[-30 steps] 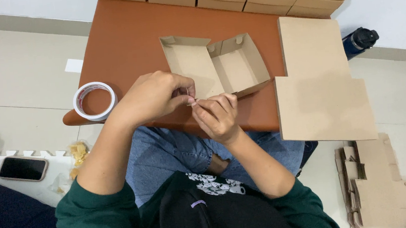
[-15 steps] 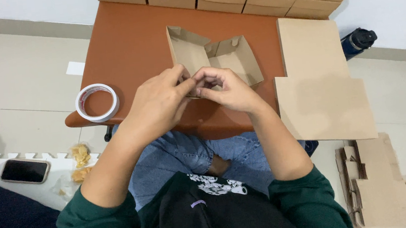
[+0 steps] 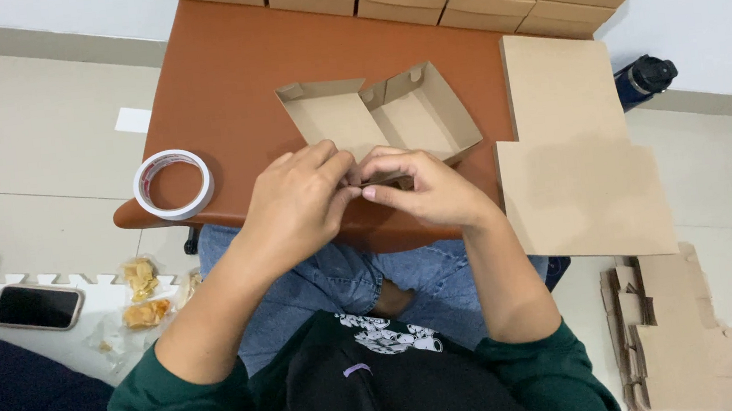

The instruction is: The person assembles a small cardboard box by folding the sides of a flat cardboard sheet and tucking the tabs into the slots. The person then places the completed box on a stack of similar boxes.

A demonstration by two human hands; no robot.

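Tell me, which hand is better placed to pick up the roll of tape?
Probably the left hand. The roll of tape lies on the table on its side, with bare surface between them. The right hand would have to cross over the left hand. Both hands now pinch the near edge of the open cardboard box.

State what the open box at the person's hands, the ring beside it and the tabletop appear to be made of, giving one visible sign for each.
Open box: thin brown cardboard, matte; creased fold lines and raw-cut flaps show. Both hands, left and right, meet at its near edge.
Ring: a roll of tape, seemingly plastic film, glossy and whitish, on a reddish core.
Tabletop: smooth reddish-brown surface, likely laminate or painted wood; no grain visible.
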